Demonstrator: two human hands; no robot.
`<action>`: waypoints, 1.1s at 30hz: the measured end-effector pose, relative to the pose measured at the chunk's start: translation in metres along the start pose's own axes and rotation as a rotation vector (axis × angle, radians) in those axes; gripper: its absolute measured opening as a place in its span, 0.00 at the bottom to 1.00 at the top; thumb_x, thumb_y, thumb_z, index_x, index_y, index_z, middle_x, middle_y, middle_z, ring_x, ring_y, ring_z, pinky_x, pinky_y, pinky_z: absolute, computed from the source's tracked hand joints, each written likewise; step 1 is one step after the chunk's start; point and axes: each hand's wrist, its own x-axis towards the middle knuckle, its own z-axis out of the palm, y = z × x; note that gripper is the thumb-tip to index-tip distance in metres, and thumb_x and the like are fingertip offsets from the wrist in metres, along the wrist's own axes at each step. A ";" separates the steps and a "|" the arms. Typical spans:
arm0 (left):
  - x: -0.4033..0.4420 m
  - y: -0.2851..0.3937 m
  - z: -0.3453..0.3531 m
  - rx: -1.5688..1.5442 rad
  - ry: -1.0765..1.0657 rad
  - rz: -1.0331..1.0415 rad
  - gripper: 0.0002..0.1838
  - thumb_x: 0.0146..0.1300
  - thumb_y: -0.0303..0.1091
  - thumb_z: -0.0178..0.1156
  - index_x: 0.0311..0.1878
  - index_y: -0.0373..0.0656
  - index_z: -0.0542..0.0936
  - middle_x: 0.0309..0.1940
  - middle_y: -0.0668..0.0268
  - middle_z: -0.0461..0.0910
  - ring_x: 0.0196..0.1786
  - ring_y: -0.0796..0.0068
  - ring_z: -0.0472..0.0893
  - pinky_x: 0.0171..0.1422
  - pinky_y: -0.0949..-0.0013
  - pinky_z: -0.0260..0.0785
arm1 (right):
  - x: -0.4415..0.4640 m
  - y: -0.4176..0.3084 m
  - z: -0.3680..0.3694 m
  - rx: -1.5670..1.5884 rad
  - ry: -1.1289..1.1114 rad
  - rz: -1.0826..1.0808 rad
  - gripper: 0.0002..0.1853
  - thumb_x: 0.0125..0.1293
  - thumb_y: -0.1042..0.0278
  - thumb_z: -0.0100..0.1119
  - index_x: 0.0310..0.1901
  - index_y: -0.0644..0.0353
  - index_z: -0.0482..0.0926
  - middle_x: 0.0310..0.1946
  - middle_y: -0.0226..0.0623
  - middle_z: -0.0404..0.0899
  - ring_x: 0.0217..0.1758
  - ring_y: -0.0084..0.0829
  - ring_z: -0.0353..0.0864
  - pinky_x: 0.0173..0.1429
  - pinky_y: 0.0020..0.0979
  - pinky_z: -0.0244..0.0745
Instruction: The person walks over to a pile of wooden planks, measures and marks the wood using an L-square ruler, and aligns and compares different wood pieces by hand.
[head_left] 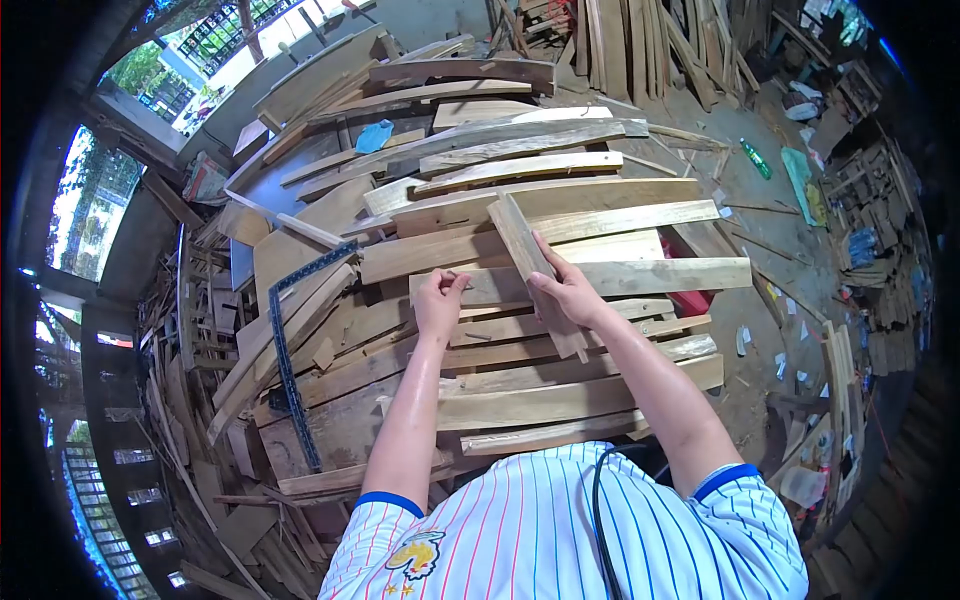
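My right hand (568, 290) grips a short wooden board (520, 240), thumb on its upper face and fingers round its far edge. This board is slanted across several longer boards on the workbench. Closed in a pinch, my left hand (440, 302) rests at the left end of a long pale plank (650, 274). What its fingertips hold, if anything, is too small to make out. Left of that hand lies a dark metal framing square (283, 350) with its corner at the upper left.
More planks (520, 200) lie side by side over the bench. A blue cloth or mask (374, 137) sits on the far boards. Tall boards (620, 45) lean at the back. On the floor at right are a green bottle (756, 158) and wood scraps (890, 240).
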 end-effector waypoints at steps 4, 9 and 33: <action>0.014 0.010 -0.011 -0.221 0.012 -0.178 0.13 0.69 0.41 0.73 0.39 0.42 0.82 0.30 0.72 0.83 0.25 0.88 0.76 0.29 0.79 0.71 | -0.005 -0.012 0.004 0.088 -0.003 0.065 0.41 0.79 0.65 0.58 0.84 0.28 0.48 0.35 0.34 0.76 0.30 0.28 0.78 0.33 0.37 0.84; 0.001 -0.004 -0.020 -0.305 -0.077 -0.040 0.14 0.71 0.43 0.71 0.43 0.40 0.87 0.30 0.72 0.84 0.28 0.87 0.78 0.32 0.78 0.74 | -0.004 -0.011 0.001 0.116 -0.012 0.065 0.41 0.79 0.67 0.58 0.84 0.28 0.47 0.34 0.35 0.77 0.29 0.29 0.79 0.33 0.38 0.85; -0.205 -0.031 -0.164 0.457 0.098 -0.213 0.18 0.75 0.38 0.61 0.35 0.34 0.70 0.33 0.54 0.73 0.35 0.60 0.76 0.43 0.55 0.70 | -0.216 -0.103 -0.049 -0.922 0.448 0.335 0.17 0.60 0.63 0.74 0.43 0.70 0.85 0.33 0.46 0.87 0.36 0.36 0.87 0.45 0.37 0.81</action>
